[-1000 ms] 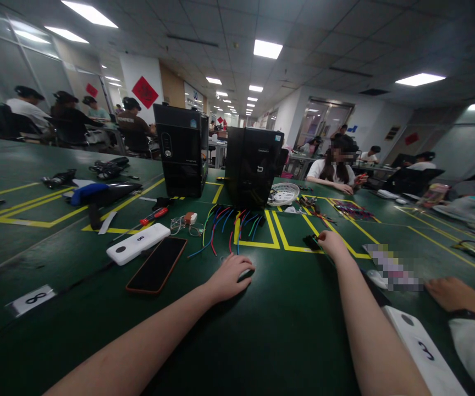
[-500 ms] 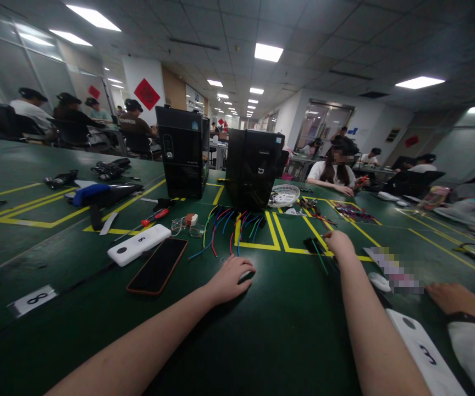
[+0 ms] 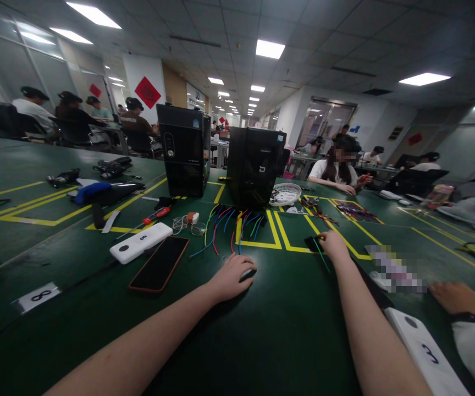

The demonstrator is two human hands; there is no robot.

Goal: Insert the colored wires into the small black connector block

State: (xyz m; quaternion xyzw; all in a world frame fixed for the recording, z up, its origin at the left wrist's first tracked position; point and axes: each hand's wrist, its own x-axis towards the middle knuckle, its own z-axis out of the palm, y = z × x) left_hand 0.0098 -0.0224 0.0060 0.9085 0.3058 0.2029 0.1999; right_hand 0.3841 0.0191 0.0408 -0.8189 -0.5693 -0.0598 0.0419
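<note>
My left hand [image 3: 232, 278] lies palm down on the green table [image 3: 270, 330], fingers loosely spread, fingertips over a small pale object [image 3: 246, 273]. My right hand [image 3: 333, 245] reaches further out with its fingers pinched together at a small black bundle [image 3: 310, 242]. A thin green wire [image 3: 322, 257] runs from that pinch back under my wrist. A fan of coloured wires [image 3: 233, 223] lies just beyond my left hand, in front of a black computer case [image 3: 254, 166].
A second black case [image 3: 183, 149] stands to the left. Nearby lie a phone [image 3: 160, 264], a white power bank [image 3: 141, 242], a red screwdriver [image 3: 155, 214] and glasses [image 3: 182, 224]. Another person's hand [image 3: 454, 297] rests at the right by a white box marked 3 [image 3: 425, 349]. Seated people surround the tables.
My right hand drew back a little toward me and then returned to the black bundle; the green wire now shows under it. My left hand has stayed put.
</note>
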